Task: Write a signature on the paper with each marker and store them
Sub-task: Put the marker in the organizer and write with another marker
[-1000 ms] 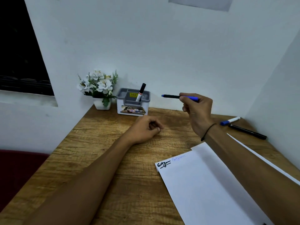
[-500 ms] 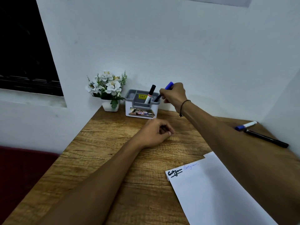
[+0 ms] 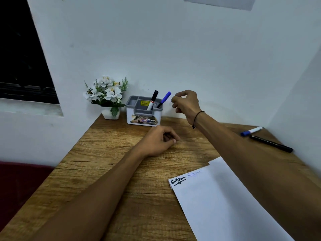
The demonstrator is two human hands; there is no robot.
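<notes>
A grey and white holder (image 3: 144,117) stands at the back of the wooden desk (image 3: 111,153). Two markers lean in it: a black-capped white one (image 3: 152,100) and a blue-capped one (image 3: 164,99). My right hand (image 3: 186,103) hovers just right of the blue marker, fingers loosely apart, holding nothing. My left hand (image 3: 159,141) rests on the desk in a loose fist. White paper (image 3: 225,206) at the front right carries a black signature (image 3: 178,181) and a faint blue one (image 3: 194,174). Two more markers lie at the far right: a blue-capped white one (image 3: 251,131) and a black one (image 3: 271,143).
A small white pot of white artificial flowers (image 3: 106,96) stands left of the holder against the wall. Walls close the desk at the back and right. A dark window (image 3: 20,58) is on the left, and a dark red seat (image 3: 19,185) lies below the desk's left edge.
My right hand carried the blue marker to the holder, put it in beside the black-capped one, let go and drew back a little to the right. My left hand stayed put.
</notes>
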